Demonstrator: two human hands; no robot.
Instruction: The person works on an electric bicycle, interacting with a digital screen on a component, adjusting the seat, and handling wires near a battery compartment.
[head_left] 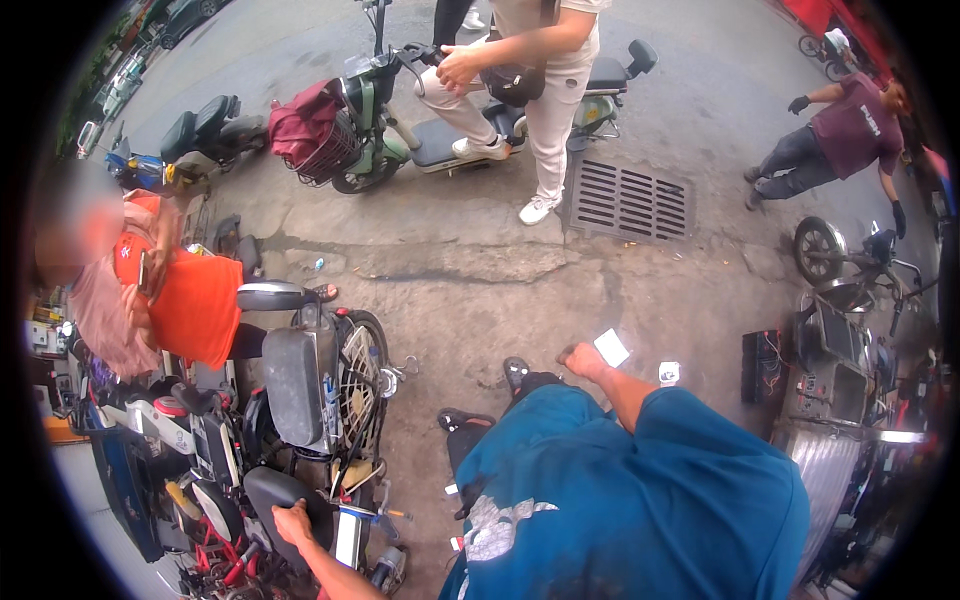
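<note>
My left hand rests at the lower left against a black scooter seat, fingers curled on its edge. The seat belongs to a two-wheeler parked beside me. Bent across in front of my blue shirt, my right arm ends in a right hand with curled fingers, above my knee. A white card appears right beside that hand; whether the fingers touch it is unclear. Another small white piece lies on the ground farther right. Below the right hand shows my dark shoe.
Parked two-wheelers with a grey seat crowd the left, beside a person in orange. Ahead, a person in light trousers straddles a green scooter. A drain grate lies behind. A gloved person stands right, near a three-wheeler.
</note>
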